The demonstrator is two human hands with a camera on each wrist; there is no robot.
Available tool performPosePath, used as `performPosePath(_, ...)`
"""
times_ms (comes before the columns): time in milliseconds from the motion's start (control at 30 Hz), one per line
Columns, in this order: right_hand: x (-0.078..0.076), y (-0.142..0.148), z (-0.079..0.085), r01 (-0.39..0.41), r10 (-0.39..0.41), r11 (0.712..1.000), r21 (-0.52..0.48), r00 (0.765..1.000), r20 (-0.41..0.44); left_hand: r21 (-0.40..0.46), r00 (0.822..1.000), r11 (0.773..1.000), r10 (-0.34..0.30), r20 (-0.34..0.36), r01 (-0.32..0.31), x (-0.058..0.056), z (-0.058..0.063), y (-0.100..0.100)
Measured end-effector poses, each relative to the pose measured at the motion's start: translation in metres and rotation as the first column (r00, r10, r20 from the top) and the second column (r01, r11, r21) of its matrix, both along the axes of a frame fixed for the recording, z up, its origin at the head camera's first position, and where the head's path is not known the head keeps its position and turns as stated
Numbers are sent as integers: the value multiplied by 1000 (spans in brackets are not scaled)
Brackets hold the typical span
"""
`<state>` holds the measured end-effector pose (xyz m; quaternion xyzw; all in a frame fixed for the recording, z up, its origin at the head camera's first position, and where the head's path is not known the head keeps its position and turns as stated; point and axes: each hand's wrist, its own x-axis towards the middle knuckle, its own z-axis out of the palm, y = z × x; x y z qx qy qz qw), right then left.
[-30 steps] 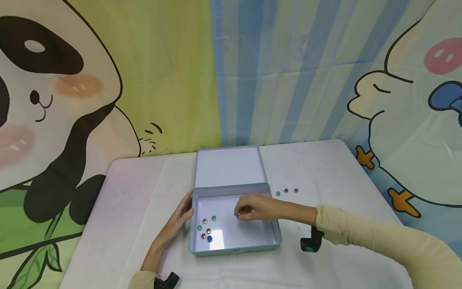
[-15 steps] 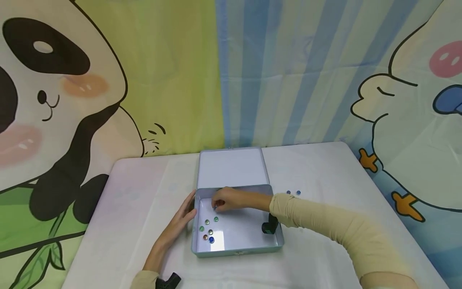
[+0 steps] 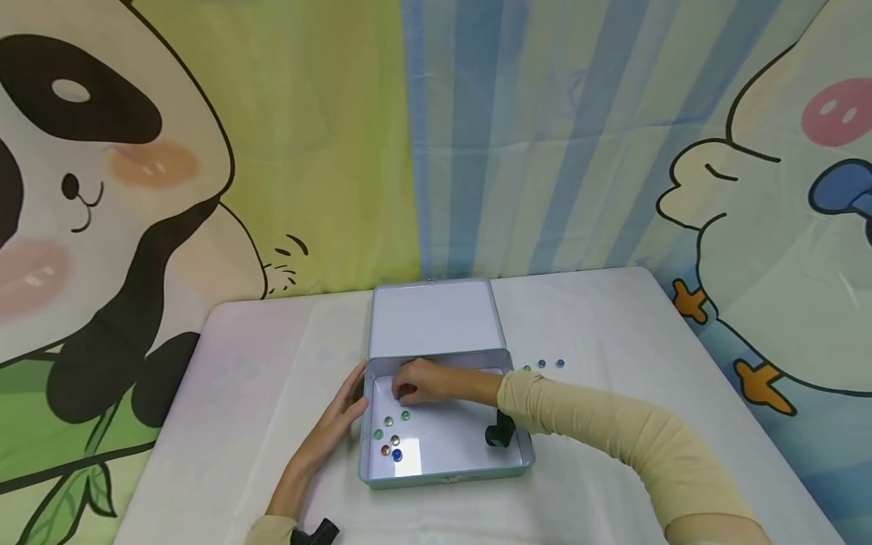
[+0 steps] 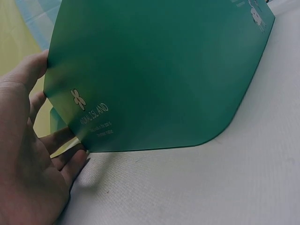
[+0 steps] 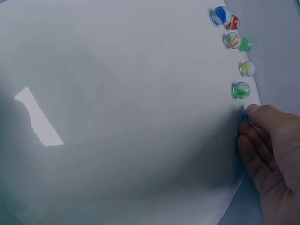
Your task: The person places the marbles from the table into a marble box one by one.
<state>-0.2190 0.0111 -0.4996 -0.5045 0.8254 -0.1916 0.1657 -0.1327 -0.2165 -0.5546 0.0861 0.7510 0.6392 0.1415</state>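
Note:
A shallow metal tin (image 3: 446, 479) with a hinged lid (image 3: 436, 318) lies open on the table. Inside it, my right hand (image 3: 421, 380) pinches a small blue marble (image 5: 246, 115) between thumb and fingers, low by the left wall. Several glass marbles lie in a loose line along that wall, among them a green one (image 5: 241, 90), a yellow-white one (image 5: 247, 69) and a blue-white one (image 5: 221, 15). My left hand (image 3: 335, 418) rests against the tin's left side with fairly straight fingers, touching the green printed outer wall (image 4: 154, 79) in the left wrist view.
Three more marbles, one green (image 3: 527, 369) and two blue (image 3: 541, 363), lie on the white tablecloth (image 3: 613, 325) right of the tin. A cartoon-printed curtain (image 3: 327, 151) stands behind the table. My right wrist camera (image 3: 500, 430) hangs over the tin's right part.
My right hand has moved left across the tin with the blue marble, from the middle to the left wall. The left hand stays against the tin's side.

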Motion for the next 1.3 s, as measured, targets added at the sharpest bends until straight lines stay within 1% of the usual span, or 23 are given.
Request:
performPosePath(167,2,0,-2,13,-13,1000,8,999,-33,2,1000,1000,-6,-5,6,1,2,0)
performPosePath(233,4,0,1,21,-21,1000,8,999,-29,5,1000,1000,-8,-7,8,2,3,0)
performPosePath(333,9,7,11,34,-34,999,6,999,16,7,1000,1000,-9,-7,9,2,2,1)
performPosePath(433,19,20,25,45,-45,999,2,996,73,2,1000,1000,-6,-12,6,2,0,3)
performPosePath(500,29,30,36,61,-61,998,5,993,102,3,1000,1000,-8,-15,8,2,-1,4)
performPosePath(600,49,46,53,92,-89,996,-15,984,154,-1,1000,1000,-14,-23,14,2,-1,3)
performPosePath(667,65,57,65,105,-92,993,-61,977,194,-5,1000,1000,-13,-23,12,1,0,2)
performPosePath(733,81,70,74,105,-73,985,-137,972,224,-12,1000,1000,-12,-25,12,1,1,1)
performPosePath(833,104,88,79,64,-6,955,-290,980,198,-17,999,1000,-11,-32,11,0,2,-2)
performPosePath(900,118,102,80,50,17,924,-379,985,170,-23,999,1000,-17,-37,16,0,3,-3)
performPosePath(967,130,115,79,45,21,890,-454,990,139,-24,999,1000,-19,-38,18,-1,3,-3)
performPosePath(1067,146,134,77,90,-23,845,-527,991,131,-22,999,1000,-14,-30,13,-1,4,-2)
performPosePath(1133,155,146,75,148,-71,822,-550,985,160,-18,1000,1000,-4,-17,3,-1,4,-1)
performPosePath(1200,163,155,71,211,-120,803,-558,973,196,-16,1000,1000,8,-4,-8,0,4,0)
performPosePath(1267,170,162,67,274,-166,785,-556,957,238,-13,1000,1000,15,8,-15,0,3,1)
performPosePath(1300,174,166,65,313,-193,773,-552,945,265,-11,1000,1000,13,14,-13,0,3,1)
